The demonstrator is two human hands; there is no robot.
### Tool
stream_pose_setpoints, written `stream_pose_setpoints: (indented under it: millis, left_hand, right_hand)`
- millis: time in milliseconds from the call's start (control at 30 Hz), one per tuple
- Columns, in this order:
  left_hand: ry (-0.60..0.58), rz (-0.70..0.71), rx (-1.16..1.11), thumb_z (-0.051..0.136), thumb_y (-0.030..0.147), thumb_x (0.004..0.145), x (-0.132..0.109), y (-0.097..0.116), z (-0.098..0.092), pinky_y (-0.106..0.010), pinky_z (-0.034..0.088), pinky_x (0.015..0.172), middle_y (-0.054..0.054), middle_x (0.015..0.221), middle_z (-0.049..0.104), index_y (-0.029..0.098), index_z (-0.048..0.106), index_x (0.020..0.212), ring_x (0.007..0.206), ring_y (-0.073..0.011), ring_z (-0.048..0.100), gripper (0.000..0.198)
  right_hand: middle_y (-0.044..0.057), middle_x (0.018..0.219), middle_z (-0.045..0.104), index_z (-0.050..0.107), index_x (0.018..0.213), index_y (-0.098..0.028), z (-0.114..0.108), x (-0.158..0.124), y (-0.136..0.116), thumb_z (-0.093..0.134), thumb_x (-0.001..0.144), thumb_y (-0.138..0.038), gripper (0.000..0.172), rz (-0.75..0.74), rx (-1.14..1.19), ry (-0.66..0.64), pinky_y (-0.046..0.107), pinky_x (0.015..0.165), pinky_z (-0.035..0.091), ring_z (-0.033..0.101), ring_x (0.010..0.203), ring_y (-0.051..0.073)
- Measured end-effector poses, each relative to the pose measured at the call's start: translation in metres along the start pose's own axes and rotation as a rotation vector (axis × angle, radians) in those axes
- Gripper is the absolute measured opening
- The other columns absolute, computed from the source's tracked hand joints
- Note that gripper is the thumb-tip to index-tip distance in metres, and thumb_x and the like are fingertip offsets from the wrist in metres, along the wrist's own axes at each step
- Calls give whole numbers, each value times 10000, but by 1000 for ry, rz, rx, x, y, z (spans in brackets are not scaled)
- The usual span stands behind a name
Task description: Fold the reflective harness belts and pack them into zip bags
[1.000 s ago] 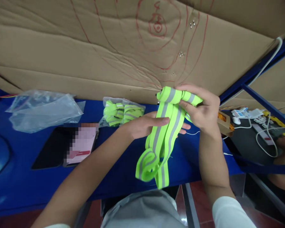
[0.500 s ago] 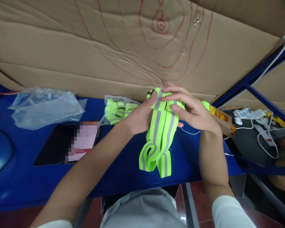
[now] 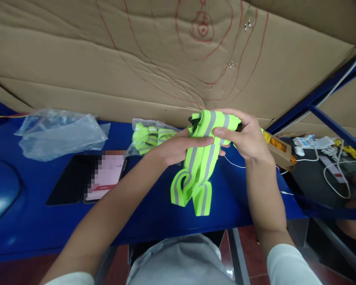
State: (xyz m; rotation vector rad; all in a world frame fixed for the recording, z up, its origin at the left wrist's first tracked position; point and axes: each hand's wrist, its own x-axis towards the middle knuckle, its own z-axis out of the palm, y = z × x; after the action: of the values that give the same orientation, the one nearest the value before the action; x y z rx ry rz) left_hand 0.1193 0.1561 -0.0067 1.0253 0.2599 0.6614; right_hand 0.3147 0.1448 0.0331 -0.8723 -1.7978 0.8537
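A neon-yellow reflective strap point(image 3: 200, 166) with grey stripes hangs in loops over the blue table point(image 3: 154, 213). My right hand point(image 3: 247, 138) grips its folded top from the right, fingers curled over it. From the left, my left hand point(image 3: 178, 148) pinches the same bundle just below the fold, thumb on the front. The strap's lower loops dangle free above the table's front edge.
A clear bag of folded neon straps point(image 3: 150, 136) lies behind my left hand. An empty plastic bag point(image 3: 61, 132) and a dark phone with a pink card point(image 3: 87, 180) lie at left. A cardboard sheet point(image 3: 166, 51) stands behind. Cables and a power strip point(image 3: 329, 162) sit at right.
The hanging part of the strap has grown shorter as more of it is gathered at the top. My left hand has come up from under the strap to pinch it.
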Motion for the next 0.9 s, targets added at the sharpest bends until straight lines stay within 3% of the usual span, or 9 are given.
stream_pose_setpoints:
  millis: [133, 200, 267, 367, 433, 567, 667, 800, 900]
  left_hand:
    - [-95, 110, -121, 802, 713, 711, 6, -4, 1, -485, 623, 889, -100, 1111, 787, 216, 733, 1156, 1134, -395, 722, 671]
    - [-22, 179, -157, 798, 767, 665, 4, 2, 5, -427, 634, 860, -86, 1037, 789, 202, 746, 1081, 1094, -360, 734, 704]
    - [88, 232, -186, 817, 697, 704, 0, 10, 8, -360, 630, 859, -59, 982, 781, 181, 748, 1018, 1041, -296, 741, 607]
    - [165, 240, -181, 808, 316, 793, -7, 21, 7, -309, 610, 849, -7, 945, 762, 177, 736, 1028, 934, -205, 745, 282]
    - [164, 196, -143, 770, 129, 753, -9, 25, 3, -324, 603, 842, 4, 989, 759, 198, 713, 1093, 922, -203, 745, 351]
    - [204, 196, -14, 846, 34, 652, -10, 24, -3, -310, 578, 859, 5, 1152, 739, 283, 640, 1263, 994, -205, 721, 691]
    - [223, 215, 75, 866, 19, 594, -8, 19, -2, -297, 554, 838, 18, 1146, 721, 319, 587, 1350, 964, -189, 711, 860]
    - [290, 207, -63, 747, 9, 559, -2, 13, 2, -280, 530, 782, 64, 925, 702, 309, 632, 1280, 852, -159, 689, 789]
    - [308, 194, -154, 684, 13, 543, 2, 12, 4, -278, 519, 784, 67, 921, 699, 312, 673, 1220, 856, -157, 675, 741]
  right_hand:
    - [1, 1083, 774, 765, 1149, -319, 5, -8, -18, 798, 868, -404, 296, -291, -314, 144, 482, 954, 617, 750, 944, 239]
    - [-7, 1165, 766, 767, 1146, -341, 5, -9, -22, 735, 926, -372, 225, -415, -421, 83, 550, 1148, 476, 719, 1132, 274]
    - [-17, 1236, 745, 757, 1158, -357, 4, -7, -23, 668, 970, -341, 209, -487, -479, -28, 580, 1244, 338, 650, 1279, 288]
    - [-5, 1392, 662, 724, 1221, -345, 1, -3, -23, 668, 956, -379, 273, -486, -468, -228, 586, 1292, 244, 500, 1449, 309]
    - [10, 1479, 588, 712, 1227, -323, -3, 0, -22, 689, 932, -449, 322, -429, -387, -325, 561, 1304, 248, 428, 1501, 317]
    - [16, 1526, 535, 626, 1338, -337, -8, 2, -14, 693, 920, -549, 473, -239, -178, -124, 498, 1237, 403, 472, 1469, 287]
    - [17, 1515, 571, 570, 1423, -339, -4, 5, -6, 807, 836, -522, 659, -128, -143, -165, 504, 1225, 416, 510, 1441, 290]
    - [8, 1408, 672, 679, 1303, -297, 11, 8, 0, 843, 812, -455, 541, -94, -163, -88, 502, 1218, 419, 584, 1371, 280]
    - [10, 1316, 728, 727, 1217, -272, 18, 8, 1, 844, 812, -425, 448, -90, -162, -24, 471, 1149, 495, 655, 1276, 268]
